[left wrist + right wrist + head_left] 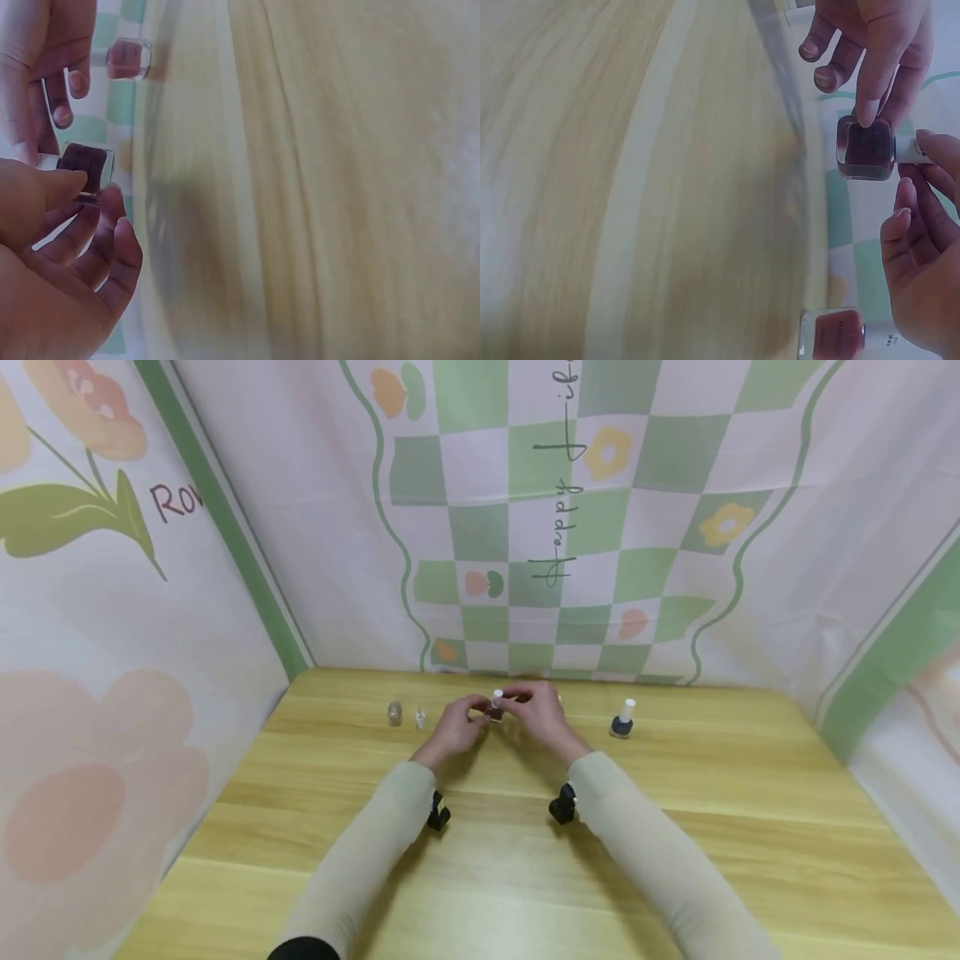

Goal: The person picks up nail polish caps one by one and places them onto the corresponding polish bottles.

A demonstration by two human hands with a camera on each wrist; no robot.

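Both hands meet at a dark red nail polish bottle [495, 714] near the back of the table. My left hand [459, 727] holds its glass body [84, 166] between thumb and fingers. The white cap [909, 149] is pinched by the thumb and fingers of my right hand [538, 708]. Cap and bottle adjoin each other. Beyond the right hand stands a lighter red nail polish bottle [837, 335] with a white cap, almost wholly hidden in the head view.
Left of the hands stand a small clear, brownish bottle [395, 713] and a small white piece [420, 719], too small to make out. To the right is a dark navy nail polish bottle [622, 725] with a white cap. A patterned cloth [525, 635] hangs behind the table.
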